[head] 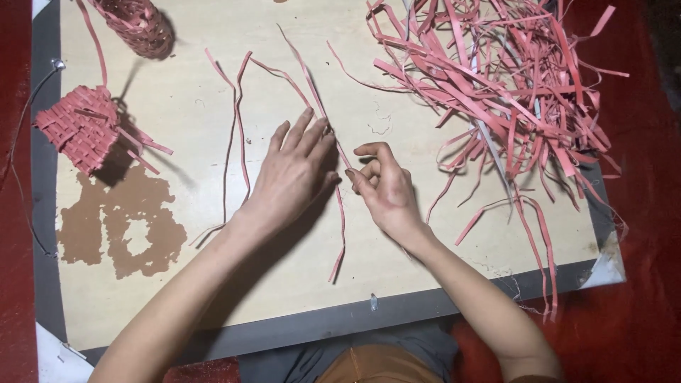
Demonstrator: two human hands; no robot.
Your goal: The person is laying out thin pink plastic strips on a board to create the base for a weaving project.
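Observation:
My left hand (294, 167) lies flat on the pale board (198, 106), fingers spread, pressing on a long thin pink strip (340, 227) that runs from the top middle down to the board's lower centre. My right hand (383, 188) is just beside it, thumb and forefinger pinched on the same strip. Two more loose pink strips (237, 135) lie to the left of my left hand.
A big tangled heap of pink strips (507, 78) fills the upper right. A flat woven pink piece (81, 128) sits at the left edge, and a small woven basket (138, 25) at the top left. The board has a worn brown patch (117, 220). Red floor surrounds it.

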